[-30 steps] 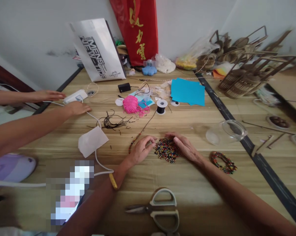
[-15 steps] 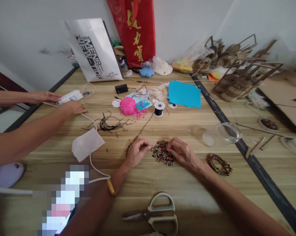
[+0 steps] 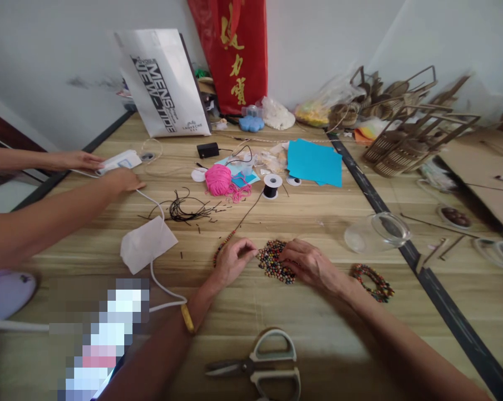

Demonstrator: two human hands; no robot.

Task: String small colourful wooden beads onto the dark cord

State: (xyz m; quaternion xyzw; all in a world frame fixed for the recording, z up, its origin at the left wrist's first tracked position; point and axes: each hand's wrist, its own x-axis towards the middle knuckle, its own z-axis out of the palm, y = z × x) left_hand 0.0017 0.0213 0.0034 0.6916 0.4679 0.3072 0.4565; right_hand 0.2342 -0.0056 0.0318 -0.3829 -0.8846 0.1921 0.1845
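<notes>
My left hand (image 3: 237, 259) is closed in a pinch on the black cord, whose tip shows at the fingertips beside the bead pile. Small reddish beads (image 3: 223, 245) are threaded along this cord, which runs back to a white spool (image 3: 271, 188) wound with black cord. Fingers of my right hand (image 3: 312, 263) are pressed together at the right side of a heap of multicoloured beads (image 3: 272, 264); what they pinch is hidden. A coiled string of beads (image 3: 372, 284) lies right of that hand. Scissors with white handles (image 3: 254, 365) rest nearer me.
At left, another person's hands (image 3: 120, 177) hold a white device with a cable. Pink yarn (image 3: 218, 179), black cord pieces (image 3: 187, 207) and blue sheets (image 3: 314, 162) lie further back. A clear jar (image 3: 360, 233) lies on its side at right. A lit, pixelated screen (image 3: 109, 334) is at lower left.
My right hand has shifted slightly left over the bead heap, with its fingers further in among the beads. My left hand stays in place. The view has tilted a little.
</notes>
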